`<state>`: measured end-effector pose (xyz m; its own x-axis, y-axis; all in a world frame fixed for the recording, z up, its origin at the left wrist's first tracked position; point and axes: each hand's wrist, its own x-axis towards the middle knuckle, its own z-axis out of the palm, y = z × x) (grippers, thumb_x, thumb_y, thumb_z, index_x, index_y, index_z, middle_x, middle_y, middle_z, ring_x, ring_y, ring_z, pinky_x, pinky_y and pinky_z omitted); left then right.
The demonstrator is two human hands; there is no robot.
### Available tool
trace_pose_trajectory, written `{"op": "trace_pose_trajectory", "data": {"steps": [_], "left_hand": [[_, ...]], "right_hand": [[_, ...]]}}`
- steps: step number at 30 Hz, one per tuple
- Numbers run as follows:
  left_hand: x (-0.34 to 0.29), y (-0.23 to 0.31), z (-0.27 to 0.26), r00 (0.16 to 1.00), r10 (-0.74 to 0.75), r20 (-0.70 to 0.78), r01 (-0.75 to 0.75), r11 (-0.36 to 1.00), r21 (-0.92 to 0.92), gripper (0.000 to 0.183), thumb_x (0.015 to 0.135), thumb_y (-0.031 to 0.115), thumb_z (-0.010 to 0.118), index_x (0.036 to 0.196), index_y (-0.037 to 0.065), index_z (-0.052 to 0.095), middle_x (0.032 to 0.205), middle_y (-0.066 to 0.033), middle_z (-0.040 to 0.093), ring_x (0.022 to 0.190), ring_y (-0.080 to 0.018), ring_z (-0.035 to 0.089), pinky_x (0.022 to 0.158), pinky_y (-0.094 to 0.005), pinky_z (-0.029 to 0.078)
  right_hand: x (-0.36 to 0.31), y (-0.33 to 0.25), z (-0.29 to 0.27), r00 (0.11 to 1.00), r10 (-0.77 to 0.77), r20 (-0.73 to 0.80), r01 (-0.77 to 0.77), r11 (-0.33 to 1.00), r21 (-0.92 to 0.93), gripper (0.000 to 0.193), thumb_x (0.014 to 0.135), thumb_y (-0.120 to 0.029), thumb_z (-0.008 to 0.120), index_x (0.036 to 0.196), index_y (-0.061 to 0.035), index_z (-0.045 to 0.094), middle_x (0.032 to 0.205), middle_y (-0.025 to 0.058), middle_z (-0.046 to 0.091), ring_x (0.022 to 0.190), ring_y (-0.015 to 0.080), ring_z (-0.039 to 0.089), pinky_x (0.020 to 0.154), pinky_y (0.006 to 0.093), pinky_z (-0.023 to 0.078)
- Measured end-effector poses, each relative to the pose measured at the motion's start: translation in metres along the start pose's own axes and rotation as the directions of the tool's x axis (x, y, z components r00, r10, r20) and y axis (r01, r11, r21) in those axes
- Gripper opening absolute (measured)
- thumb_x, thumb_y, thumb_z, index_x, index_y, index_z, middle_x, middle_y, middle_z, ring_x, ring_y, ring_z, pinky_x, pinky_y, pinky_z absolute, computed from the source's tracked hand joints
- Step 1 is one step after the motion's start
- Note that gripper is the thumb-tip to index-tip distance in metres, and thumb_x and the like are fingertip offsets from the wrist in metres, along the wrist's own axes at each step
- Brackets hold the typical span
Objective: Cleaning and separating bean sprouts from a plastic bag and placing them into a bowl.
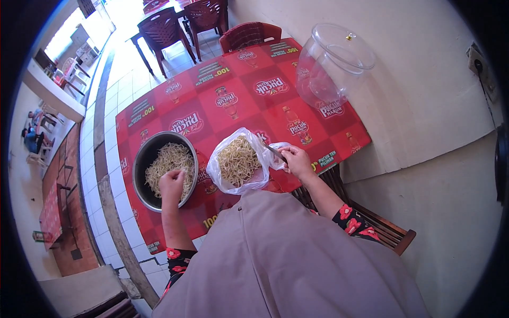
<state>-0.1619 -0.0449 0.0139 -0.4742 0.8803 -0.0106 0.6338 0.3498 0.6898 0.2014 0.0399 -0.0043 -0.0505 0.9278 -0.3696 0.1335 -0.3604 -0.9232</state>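
My left hand is above the near side of a deep metal bowl, its fingers pinched together. Whatever they hold, if anything, is too small to make out. Pale bean sprouts fill much of the bowl. To its right, an opened clear plastic bag holds more bean sprouts, its rim folded outward. My right hand grips a knife just right of the bag, the blade slanting up and left toward the bag's edge. Part of the handle is hidden in my fist.
A red printed cloth covers the table. At its far right stands a large clear plastic jar by the wall. Dark red chairs are beyond the far edge. A slatted wooden seat is near my right arm.
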Motion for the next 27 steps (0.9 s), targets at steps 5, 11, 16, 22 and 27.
{"op": "trace_pose_trajectory", "data": {"steps": [5,11,16,22,27], "left_hand": [[0.002,-0.029,-0.018,0.979,-0.115,-0.170,0.185,0.851,0.491,0.024,0.076,0.021,0.062,0.091,0.003,0.066,0.085,-0.0140,0.065,0.081,-0.0283,0.063,0.072,-0.0390,0.049],[0.000,0.010,0.022,0.983,0.162,-0.092,-0.077,0.805,0.588,0.027,0.073,0.019,0.061,0.098,0.013,0.064,0.101,-0.0078,0.059,0.099,-0.0281,0.053,0.080,-0.0437,0.043],[-0.003,0.041,0.099,0.862,0.432,0.264,-0.507,0.725,0.466,0.016,0.069,0.018,0.062,0.084,0.017,0.070,0.093,-0.0060,0.059,0.096,-0.0226,0.052,0.080,-0.0401,0.038],[0.002,0.048,0.137,0.800,0.359,0.482,-0.600,0.502,0.623,0.016,0.074,0.015,0.055,0.081,0.010,0.068,0.093,-0.0042,0.059,0.098,-0.0224,0.050,0.081,-0.0393,0.034],[0.006,0.047,0.133,0.796,0.370,0.479,-0.605,0.520,0.603,0.015,0.074,0.016,0.056,0.080,0.011,0.068,0.094,-0.0058,0.059,0.098,-0.0229,0.051,0.081,-0.0394,0.034]], "right_hand": [[0.006,0.005,-0.008,0.999,0.033,0.009,-0.034,0.994,0.102,0.016,0.086,-0.018,0.050,0.087,-0.0058,0.059,0.057,-0.0003,0.052,0.041,0.0065,0.044,0.035,0.0234,0.034],[-0.009,-0.011,-0.007,0.948,0.275,0.162,-0.319,0.837,0.445,0.037,0.092,-0.042,0.040,0.088,-0.0085,0.055,0.052,-0.0021,0.045,0.037,0.0091,0.037,0.036,0.0249,0.031],[-0.021,-0.018,0.001,0.899,0.323,0.295,-0.432,0.760,0.486,0.044,0.091,-0.050,0.034,0.086,-0.0107,0.053,0.053,-0.0022,0.045,0.038,0.0102,0.037,0.041,0.0266,0.031],[-0.028,-0.021,-0.003,0.894,0.342,0.290,-0.447,0.744,0.496,0.040,0.092,-0.046,0.034,0.087,-0.0112,0.053,0.056,-0.0023,0.045,0.041,0.0097,0.036,0.042,0.0266,0.031],[-0.028,-0.013,-0.008,0.887,0.331,0.322,-0.456,0.740,0.495,0.037,0.092,-0.044,0.035,0.090,-0.0107,0.052,0.059,-0.0024,0.046,0.042,0.0095,0.037,0.042,0.0264,0.031]]}}
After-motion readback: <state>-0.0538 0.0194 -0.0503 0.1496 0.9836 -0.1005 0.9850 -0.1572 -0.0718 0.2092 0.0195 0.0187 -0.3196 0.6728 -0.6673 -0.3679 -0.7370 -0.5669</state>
